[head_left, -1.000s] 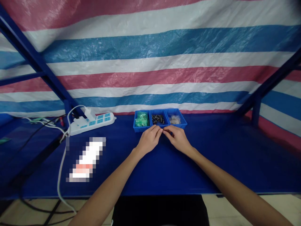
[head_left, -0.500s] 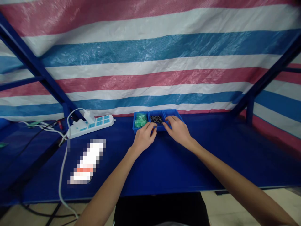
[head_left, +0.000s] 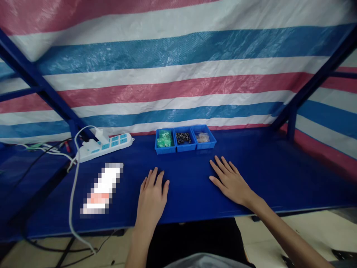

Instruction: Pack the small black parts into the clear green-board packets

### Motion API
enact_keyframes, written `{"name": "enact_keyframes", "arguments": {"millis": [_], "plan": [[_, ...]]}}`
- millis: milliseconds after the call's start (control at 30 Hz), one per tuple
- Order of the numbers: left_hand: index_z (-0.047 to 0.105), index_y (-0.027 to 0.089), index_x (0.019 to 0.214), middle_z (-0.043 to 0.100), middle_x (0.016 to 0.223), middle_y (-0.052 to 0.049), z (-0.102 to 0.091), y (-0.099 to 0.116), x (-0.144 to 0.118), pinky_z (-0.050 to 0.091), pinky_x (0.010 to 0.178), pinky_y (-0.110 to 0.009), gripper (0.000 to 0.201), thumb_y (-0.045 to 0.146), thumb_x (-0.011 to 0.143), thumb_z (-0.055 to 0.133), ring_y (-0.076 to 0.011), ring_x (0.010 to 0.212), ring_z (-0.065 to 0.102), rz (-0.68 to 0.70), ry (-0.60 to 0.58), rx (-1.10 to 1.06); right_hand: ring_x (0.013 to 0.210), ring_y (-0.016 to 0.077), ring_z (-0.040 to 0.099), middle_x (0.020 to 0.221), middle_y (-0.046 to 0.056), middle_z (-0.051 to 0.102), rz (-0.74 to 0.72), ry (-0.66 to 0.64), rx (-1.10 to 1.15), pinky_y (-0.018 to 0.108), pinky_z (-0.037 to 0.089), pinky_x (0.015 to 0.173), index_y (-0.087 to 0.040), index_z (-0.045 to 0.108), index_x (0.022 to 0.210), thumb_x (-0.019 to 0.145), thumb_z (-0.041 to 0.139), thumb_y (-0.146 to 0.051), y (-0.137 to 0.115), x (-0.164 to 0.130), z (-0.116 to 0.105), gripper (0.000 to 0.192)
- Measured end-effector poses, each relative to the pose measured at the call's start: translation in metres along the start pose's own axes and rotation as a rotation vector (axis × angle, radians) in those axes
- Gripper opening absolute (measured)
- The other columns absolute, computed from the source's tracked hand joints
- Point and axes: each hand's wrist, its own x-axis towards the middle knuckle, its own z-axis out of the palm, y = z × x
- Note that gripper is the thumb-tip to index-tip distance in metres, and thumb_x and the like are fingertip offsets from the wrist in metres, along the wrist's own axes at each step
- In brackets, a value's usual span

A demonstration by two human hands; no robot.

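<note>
My left hand (head_left: 152, 195) lies on the blue tabletop with its fingers spread, holding nothing. To the right, my right hand (head_left: 229, 181) rests flat, its fingers stretched apart and nothing under them that I can see. Beyond both hands stand three small blue bins side by side. The left bin (head_left: 165, 150) contains green plastic packets (head_left: 164, 139). Small black and silver pieces (head_left: 183, 138) fill the middle bin (head_left: 186, 147); their kind is too small to tell. In the right bin (head_left: 206, 144) lies a clear bag with pale contents (head_left: 202, 137). Neither hand touches the bins.
A white power strip (head_left: 104, 147) with plugs and cables lies at the back left. Its white cable (head_left: 71, 203) runs over the table's front edge. A pixelated white item (head_left: 104, 188) lies left of my hands. Striped sheeting (head_left: 173, 87) hangs behind the blue table (head_left: 189, 201).
Both hands have drawn back from the bins toward the table's front and spread apart, their fingers now stretched out. The right bin's contents, hidden before, now show. The view has shifted slightly.
</note>
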Motion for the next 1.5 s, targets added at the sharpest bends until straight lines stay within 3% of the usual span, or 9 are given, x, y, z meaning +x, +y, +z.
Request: {"name": "enact_keyframes", "arguments": {"millis": [167, 300, 567, 1267, 1500], "plan": [[0.036, 0.026, 0.154, 0.028, 0.161, -0.01, -0.006, 0.005, 0.002, 0.027, 0.119, -0.058, 0.059, 0.053, 0.102, 0.033, -0.0348, 0.15, 0.021, 0.024, -0.128, 0.065, 0.153, 0.032, 0.01, 0.166, 0.004, 0.011, -0.005, -0.023, -0.015, 0.056, 0.02, 0.122, -0.032, 0.011, 0.16, 0.1, 0.028, -0.064, 0.001, 0.0, 0.003, 0.07], [0.028, 0.027, 0.157, 0.02, 0.163, -0.011, -0.009, 0.01, 0.007, 0.023, 0.119, -0.06, 0.068, 0.063, 0.099, 0.03, -0.0371, 0.151, 0.015, -0.025, -0.212, 0.072, 0.153, 0.0323, 0.01, 0.166, 0.003, 0.009, -0.007, -0.03, -0.013, 0.057, 0.02, 0.122, -0.034, 0.009, 0.159, 0.099, 0.028, -0.064, 0.0, -0.001, 0.002, 0.069], [0.027, 0.026, 0.157, 0.019, 0.163, -0.012, -0.004, 0.027, 0.015, 0.019, 0.12, -0.061, 0.069, 0.064, 0.099, 0.024, -0.0388, 0.151, 0.013, -0.182, -0.221, 0.093, 0.152, 0.0324, 0.007, 0.166, 0.004, 0.005, 0.017, -0.048, -0.009, 0.056, 0.019, 0.123, -0.034, 0.01, 0.159, 0.099, 0.027, -0.065, -0.002, 0.0, -0.001, 0.07], [0.026, 0.026, 0.158, 0.018, 0.164, -0.01, -0.007, 0.029, 0.015, 0.017, 0.12, -0.061, 0.075, 0.069, 0.097, 0.02, -0.0378, 0.151, 0.012, -0.199, -0.238, 0.056, 0.153, 0.0316, 0.011, 0.166, 0.004, 0.013, 0.046, -0.035, -0.032, 0.055, 0.019, 0.122, -0.033, 0.017, 0.159, 0.098, 0.024, -0.067, -0.003, 0.001, 0.003, 0.07], [0.03, 0.026, 0.157, 0.021, 0.163, -0.011, -0.003, 0.025, 0.013, 0.017, 0.12, -0.063, 0.079, 0.073, 0.093, 0.026, -0.0395, 0.151, 0.013, -0.183, -0.188, 0.005, 0.152, 0.0332, 0.013, 0.167, 0.004, 0.012, 0.039, -0.019, -0.027, 0.057, 0.021, 0.121, -0.034, 0.017, 0.159, 0.1, 0.023, -0.065, -0.005, 0.0, 0.002, 0.067]]}}
